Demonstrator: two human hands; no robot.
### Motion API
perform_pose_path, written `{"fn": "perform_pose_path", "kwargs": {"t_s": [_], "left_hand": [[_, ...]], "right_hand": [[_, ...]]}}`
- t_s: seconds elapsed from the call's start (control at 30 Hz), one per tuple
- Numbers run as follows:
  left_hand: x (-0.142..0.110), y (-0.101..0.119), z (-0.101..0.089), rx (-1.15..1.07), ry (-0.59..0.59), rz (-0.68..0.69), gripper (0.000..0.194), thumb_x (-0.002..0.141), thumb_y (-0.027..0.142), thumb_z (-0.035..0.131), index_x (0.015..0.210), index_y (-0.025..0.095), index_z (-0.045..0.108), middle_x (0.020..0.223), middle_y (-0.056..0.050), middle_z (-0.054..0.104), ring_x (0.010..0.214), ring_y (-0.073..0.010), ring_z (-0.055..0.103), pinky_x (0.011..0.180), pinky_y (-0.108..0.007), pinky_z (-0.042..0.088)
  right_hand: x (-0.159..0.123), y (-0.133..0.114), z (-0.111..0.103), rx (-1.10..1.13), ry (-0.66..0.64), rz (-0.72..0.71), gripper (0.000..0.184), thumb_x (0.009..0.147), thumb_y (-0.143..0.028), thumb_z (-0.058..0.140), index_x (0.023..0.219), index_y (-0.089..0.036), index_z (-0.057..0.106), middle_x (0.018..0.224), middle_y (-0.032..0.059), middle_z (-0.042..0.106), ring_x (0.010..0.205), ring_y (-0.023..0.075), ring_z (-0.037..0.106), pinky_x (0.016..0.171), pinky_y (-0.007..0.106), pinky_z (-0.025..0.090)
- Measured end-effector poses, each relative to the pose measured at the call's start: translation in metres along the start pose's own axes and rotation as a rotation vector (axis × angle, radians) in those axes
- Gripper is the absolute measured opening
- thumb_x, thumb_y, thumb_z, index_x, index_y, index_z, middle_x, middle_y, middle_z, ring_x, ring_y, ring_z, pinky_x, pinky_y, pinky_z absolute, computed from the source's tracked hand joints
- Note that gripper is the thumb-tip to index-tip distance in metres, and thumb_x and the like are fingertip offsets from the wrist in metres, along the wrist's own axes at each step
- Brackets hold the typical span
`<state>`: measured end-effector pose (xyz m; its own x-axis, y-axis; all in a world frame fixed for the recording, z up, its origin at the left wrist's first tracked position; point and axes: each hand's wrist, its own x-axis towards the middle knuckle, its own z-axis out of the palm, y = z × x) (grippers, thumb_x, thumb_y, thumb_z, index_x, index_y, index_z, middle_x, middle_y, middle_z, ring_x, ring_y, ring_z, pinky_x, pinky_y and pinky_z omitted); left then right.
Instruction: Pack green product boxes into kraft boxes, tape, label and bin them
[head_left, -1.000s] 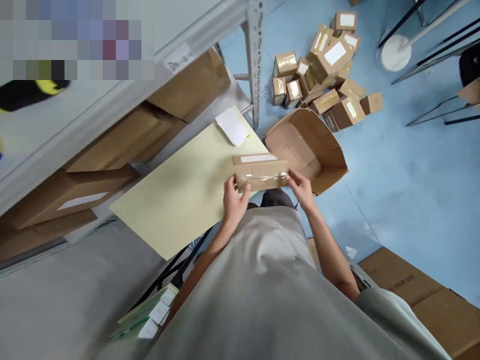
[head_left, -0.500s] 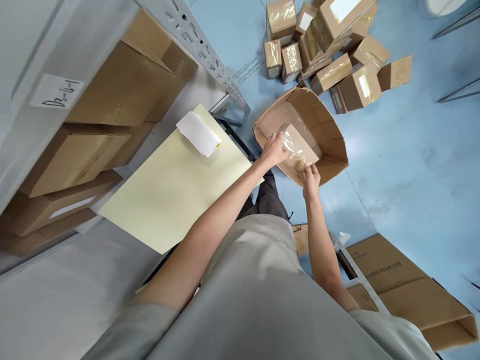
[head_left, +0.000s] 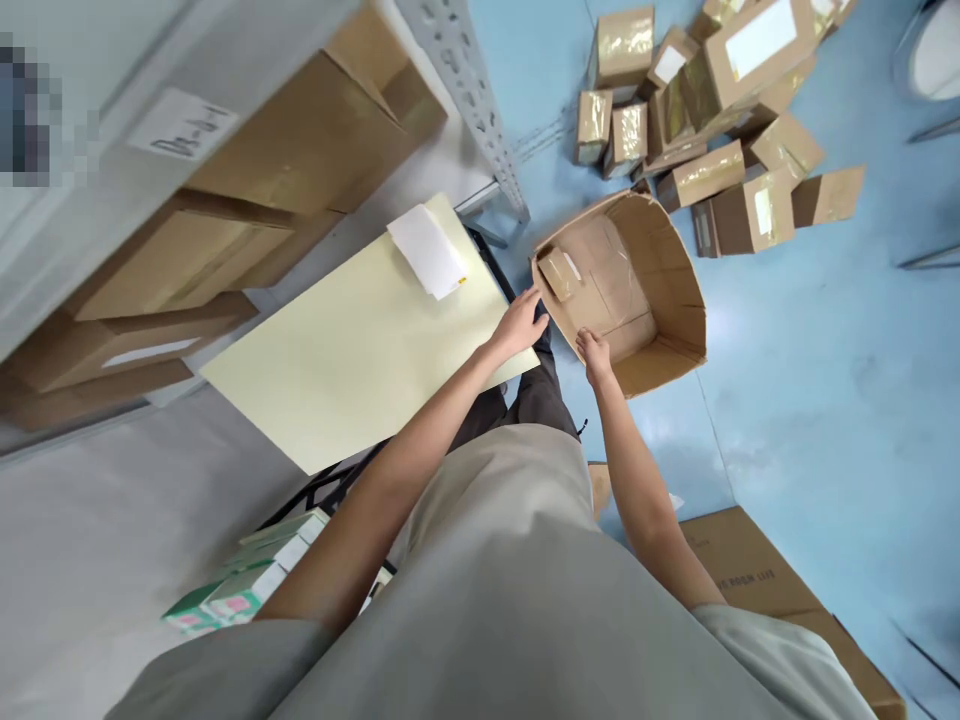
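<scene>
A large open cardboard box stands on the floor in front of me. In its left end lies a small taped carton with a white label. My left hand is just outside the box's near left edge, fingers and thumb apart, holding nothing. My right hand is at the near rim with its fingers curled together; nothing shows in them. Whether it touches the rim I cannot tell. Left of my hands is a pale yellow board with white papers lying on it.
Several taped cartons are piled on the blue floor beyond the box. A metal shelf with stacked brown boxes rises on my left. A large flat-sided carton is at lower right, green-and-white packs at lower left.
The taped carton between my hands has been let go; a small carton now lies in the box. Both hands have drawn back toward me, the left opening. The view has shifted.
</scene>
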<state>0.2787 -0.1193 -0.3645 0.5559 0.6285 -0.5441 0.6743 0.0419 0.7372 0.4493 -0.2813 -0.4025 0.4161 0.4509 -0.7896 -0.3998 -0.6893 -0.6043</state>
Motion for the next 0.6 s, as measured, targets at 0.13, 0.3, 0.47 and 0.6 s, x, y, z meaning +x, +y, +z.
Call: {"fn": "perform_pose_path", "kwargs": {"t_s": [0.13, 0.3, 0.47, 0.6], "left_hand": [[-0.102, 0.004, -0.036, -0.097, 0.225, -0.121, 0.055, 0.103, 0.031, 0.064, 0.155, 0.018, 0.068, 0.172, -0.016, 0.062, 0.162, -0.0325, 0.057, 0.14, -0.052, 0.043], [-0.208, -0.009, -0.06, -0.357, 0.524, -0.29, 0.044, 0.101, 0.03, 0.064, 0.142, 0.02, 0.075, 0.159, -0.014, 0.073, 0.151, -0.0303, 0.069, 0.134, -0.049, 0.051], [-0.296, -0.03, -0.062, -0.597, 0.811, -0.363, 0.035, 0.1, 0.035, 0.065, 0.13, 0.023, 0.078, 0.149, -0.012, 0.079, 0.144, -0.0303, 0.073, 0.129, -0.048, 0.056], [-0.353, -0.049, -0.056, -0.781, 1.044, -0.321, 0.035, 0.1, 0.043, 0.069, 0.126, 0.022, 0.078, 0.14, -0.013, 0.083, 0.141, -0.0309, 0.075, 0.129, -0.049, 0.056]], "right_hand": [[-0.023, -0.037, 0.003, -0.035, -0.042, 0.026, 0.033, 0.091, -0.053, 0.075, 0.102, -0.022, 0.074, 0.118, 0.0165, 0.086, 0.123, 0.029, 0.082, 0.12, 0.054, 0.06], [-0.054, -0.088, 0.026, -0.084, -0.237, -0.106, 0.043, 0.087, -0.061, 0.081, 0.107, -0.023, 0.078, 0.126, 0.0168, 0.087, 0.122, 0.0296, 0.083, 0.125, 0.054, 0.057], [-0.092, -0.115, 0.088, -0.259, -0.497, -0.246, 0.058, 0.081, -0.073, 0.084, 0.111, -0.023, 0.078, 0.131, 0.0175, 0.086, 0.124, 0.0335, 0.082, 0.124, 0.057, 0.057], [-0.146, -0.119, 0.152, -0.465, -0.7, -0.339, 0.067, 0.083, -0.079, 0.082, 0.12, -0.023, 0.078, 0.135, 0.0184, 0.085, 0.124, 0.0349, 0.082, 0.122, 0.059, 0.057]]}}
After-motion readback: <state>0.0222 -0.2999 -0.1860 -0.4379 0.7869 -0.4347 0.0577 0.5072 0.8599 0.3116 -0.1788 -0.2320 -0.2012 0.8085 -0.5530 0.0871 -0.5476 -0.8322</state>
